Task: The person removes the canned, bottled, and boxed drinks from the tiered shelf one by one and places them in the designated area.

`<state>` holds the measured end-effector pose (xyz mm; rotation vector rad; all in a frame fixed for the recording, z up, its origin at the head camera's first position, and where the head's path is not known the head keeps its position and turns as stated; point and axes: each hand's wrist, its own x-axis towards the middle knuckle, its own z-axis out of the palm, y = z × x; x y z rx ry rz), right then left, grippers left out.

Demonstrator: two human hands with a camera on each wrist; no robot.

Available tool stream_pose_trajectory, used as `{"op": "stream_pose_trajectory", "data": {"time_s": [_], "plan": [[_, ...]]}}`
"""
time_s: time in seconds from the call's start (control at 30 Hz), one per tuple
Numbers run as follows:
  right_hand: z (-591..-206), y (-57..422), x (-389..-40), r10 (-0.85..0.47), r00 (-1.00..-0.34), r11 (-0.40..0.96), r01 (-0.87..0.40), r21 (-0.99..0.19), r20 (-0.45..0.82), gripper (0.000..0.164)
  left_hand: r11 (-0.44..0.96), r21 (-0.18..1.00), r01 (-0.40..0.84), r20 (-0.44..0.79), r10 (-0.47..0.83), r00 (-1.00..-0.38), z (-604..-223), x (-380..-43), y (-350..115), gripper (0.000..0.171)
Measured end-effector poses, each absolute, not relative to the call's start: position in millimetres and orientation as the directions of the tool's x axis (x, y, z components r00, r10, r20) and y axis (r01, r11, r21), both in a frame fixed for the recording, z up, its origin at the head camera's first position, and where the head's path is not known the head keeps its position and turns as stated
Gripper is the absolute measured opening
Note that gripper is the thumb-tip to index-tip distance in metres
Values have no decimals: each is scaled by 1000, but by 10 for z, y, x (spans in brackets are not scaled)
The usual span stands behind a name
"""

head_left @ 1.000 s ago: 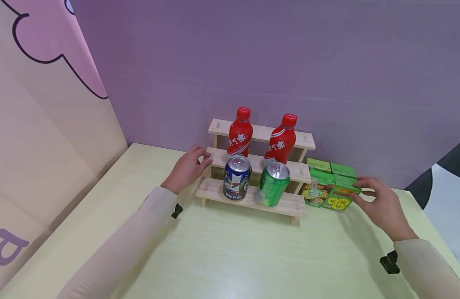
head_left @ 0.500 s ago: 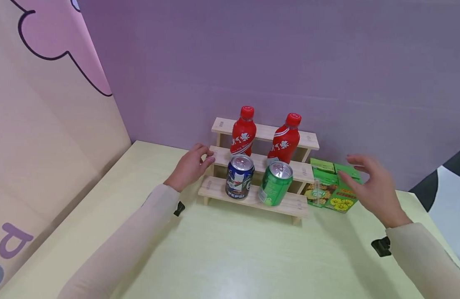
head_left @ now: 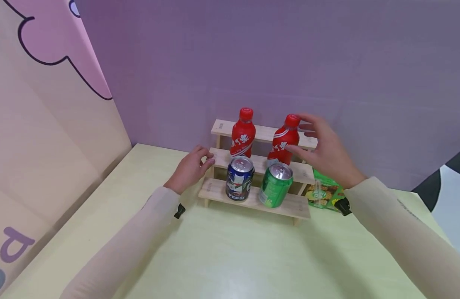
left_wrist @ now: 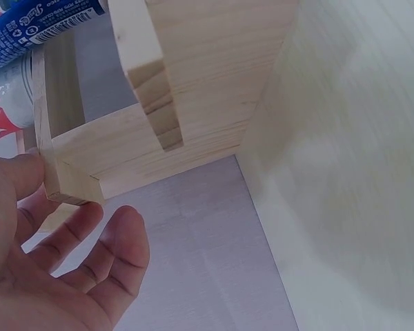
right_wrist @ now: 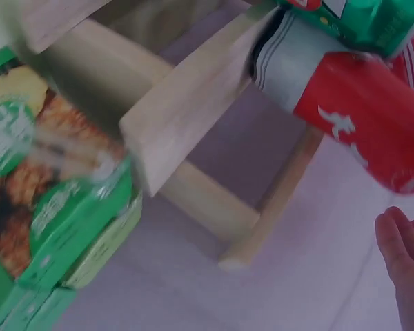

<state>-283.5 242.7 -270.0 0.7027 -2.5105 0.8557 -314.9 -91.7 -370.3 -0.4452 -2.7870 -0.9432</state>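
A three-step wooden display stand (head_left: 219,189) rests on the table. My left hand (head_left: 189,168) holds the left end of its middle step; in the left wrist view, thumb and fingers (left_wrist: 127,241) pinch the wooden end. Two red drink bottles stand on the middle step, a left bottle (head_left: 243,137) and a right bottle (head_left: 284,143). On the lowest step are a blue Pepsi can (head_left: 239,180) and a green can (head_left: 275,189). My right hand (head_left: 327,151) is at the right bottle's right side, fingers spread near its cap; contact cannot be made out.
Green drink cartons (head_left: 321,193) stand right of the stand, partly hidden by my right arm. A purple wall (head_left: 159,83) rises behind the table (head_left: 230,253). A black and white object (head_left: 444,199) is beyond the table's right edge.
My right hand has let go of the green cartons, lifted, and moved left to the right red bottle. The left hand has stayed on the stand.
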Motion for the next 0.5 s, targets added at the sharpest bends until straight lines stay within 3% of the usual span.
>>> {"op": "stream_pose_trajectory", "data": {"time_s": [0.23,0.5], "plan": [[-2773,2329,-2882,-297,-817,686,-542,-485,494,87,756,567,328,241,229,-943,-3667,-3138,-875,26],[-2811,2306,-2849,-264,-780,689,-564,-455,567,82,756,569,324,239,226,-945,-3680,-3161,-870,27]]}}
